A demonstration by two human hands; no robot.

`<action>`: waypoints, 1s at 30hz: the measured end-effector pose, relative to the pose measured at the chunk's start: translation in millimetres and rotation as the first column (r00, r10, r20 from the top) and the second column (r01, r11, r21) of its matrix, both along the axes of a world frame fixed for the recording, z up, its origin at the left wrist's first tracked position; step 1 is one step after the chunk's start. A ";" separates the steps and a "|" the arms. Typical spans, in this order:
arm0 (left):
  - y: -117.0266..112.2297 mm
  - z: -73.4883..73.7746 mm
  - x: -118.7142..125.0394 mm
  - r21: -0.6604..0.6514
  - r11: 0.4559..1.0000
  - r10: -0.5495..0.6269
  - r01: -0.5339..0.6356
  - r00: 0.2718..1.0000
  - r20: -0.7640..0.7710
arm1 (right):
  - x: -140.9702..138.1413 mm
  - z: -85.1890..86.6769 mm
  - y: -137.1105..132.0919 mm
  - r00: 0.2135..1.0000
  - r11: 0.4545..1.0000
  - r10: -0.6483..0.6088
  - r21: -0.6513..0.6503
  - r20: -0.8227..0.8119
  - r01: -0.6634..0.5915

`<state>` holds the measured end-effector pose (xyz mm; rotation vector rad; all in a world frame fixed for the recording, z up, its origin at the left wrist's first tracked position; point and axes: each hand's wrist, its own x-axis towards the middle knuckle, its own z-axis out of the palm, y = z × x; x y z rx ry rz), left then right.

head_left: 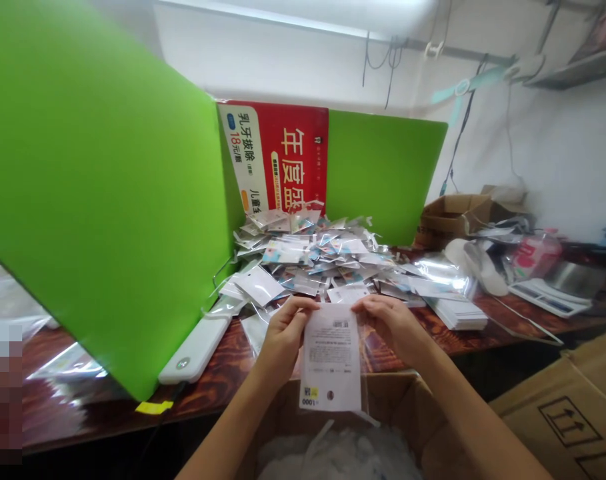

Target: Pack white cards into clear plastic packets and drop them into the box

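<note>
My left hand (285,333) and my right hand (391,323) both pinch the top edge of a white printed card in a clear plastic sleeve (331,360). The card hangs upright above an open cardboard box (405,400) that holds crumpled clear plastic (340,453). Just beyond my hands lies a big heap of similar bagged cards (313,257) on the dark wooden table (223,363).
Green divider panels (97,187) stand at the left and back, with a red poster (283,157) between them. A white flat device (195,350) lies by the left panel. Cardboard boxes (453,217), a card stack (457,312) and a scale (557,293) sit at right.
</note>
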<state>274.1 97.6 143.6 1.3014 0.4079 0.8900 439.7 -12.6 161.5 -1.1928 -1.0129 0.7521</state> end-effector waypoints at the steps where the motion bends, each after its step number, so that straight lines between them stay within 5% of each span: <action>1: 0.4 -1.1 0.3 0.011 1.000 -0.002 0.003 1.000 -0.007 | -0.5 -0.3 0.2 0.999 1.000 -0.012 -0.019 0.030 0.013; 10: 2.0 -1.5 1.2 -0.009 0.996 -0.092 0.092 0.996 -0.005 | -0.3 5.2 -5.2 0.994 0.997 -0.070 -0.039 0.085 0.073; 17: 3.0 -2.1 -0.5 -0.074 0.953 -0.298 0.294 0.953 -0.059 | -4.2 20.5 -15.7 0.978 0.987 -0.130 0.070 -0.166 0.144; 22: -0.7 -1.3 -1.4 0.086 0.932 -0.334 0.351 0.928 -0.165 | -4.4 16.1 -15.8 0.973 0.973 -0.209 0.118 0.096 0.198; 25: -2.3 -3.1 -2.5 0.186 0.915 -0.311 0.358 0.920 -0.238 | -3.6 10.0 -14.2 0.902 0.955 -0.292 0.152 0.317 0.256; 30: -7.6 -7.7 -4.6 0.444 0.783 -0.208 0.434 0.857 -0.471 | -6.5 8.3 -12.9 0.751 0.954 -0.297 0.152 0.590 0.258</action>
